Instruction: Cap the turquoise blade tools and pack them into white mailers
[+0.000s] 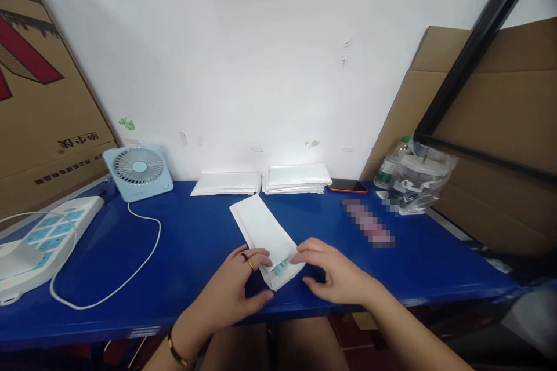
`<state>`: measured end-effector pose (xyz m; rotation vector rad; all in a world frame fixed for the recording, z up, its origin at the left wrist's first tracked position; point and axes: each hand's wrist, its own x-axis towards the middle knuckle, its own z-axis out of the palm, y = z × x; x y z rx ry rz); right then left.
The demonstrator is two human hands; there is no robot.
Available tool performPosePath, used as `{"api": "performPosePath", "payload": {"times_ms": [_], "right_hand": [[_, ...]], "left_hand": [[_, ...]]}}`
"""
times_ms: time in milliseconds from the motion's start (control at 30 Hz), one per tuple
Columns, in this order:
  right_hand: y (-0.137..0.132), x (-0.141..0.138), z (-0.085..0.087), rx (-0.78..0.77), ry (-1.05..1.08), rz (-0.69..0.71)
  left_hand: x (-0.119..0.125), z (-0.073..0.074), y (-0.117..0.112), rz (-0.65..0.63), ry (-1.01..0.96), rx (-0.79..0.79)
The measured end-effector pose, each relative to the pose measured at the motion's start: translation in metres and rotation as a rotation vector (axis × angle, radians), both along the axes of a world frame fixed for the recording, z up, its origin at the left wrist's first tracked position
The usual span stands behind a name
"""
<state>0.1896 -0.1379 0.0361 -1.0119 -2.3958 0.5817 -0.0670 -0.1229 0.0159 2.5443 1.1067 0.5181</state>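
Note:
A white padded envelope (261, 229) lies slanted on the blue table (195, 232), its open end towards me. Something teal (279, 268) shows at that open end. My left hand (237, 290), with rings on two fingers and a bracelet at the wrist, pinches the left side of the opening. My right hand (335, 272) holds the right side of the same end with curled fingers. Both hands rest at the table's front edge.
Two stacks of white envelopes (296, 178) lie at the wall beside a phone (347, 186). A small blue fan (138, 172) with a white cable and a power strip (39, 240) stand left. A plastic bag with a bottle (413, 177) sits right. Cardboard flanks both sides.

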Motion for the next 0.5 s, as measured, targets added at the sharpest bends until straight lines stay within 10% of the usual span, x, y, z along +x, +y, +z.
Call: {"api": "performPosePath", "payload": {"times_ms": [500], "right_hand": [[0.005, -0.035, -0.015, 0.111, -0.135, 0.087]], "left_hand": [[0.015, -0.033, -0.015, 0.024, -0.004, 0.278]]}}
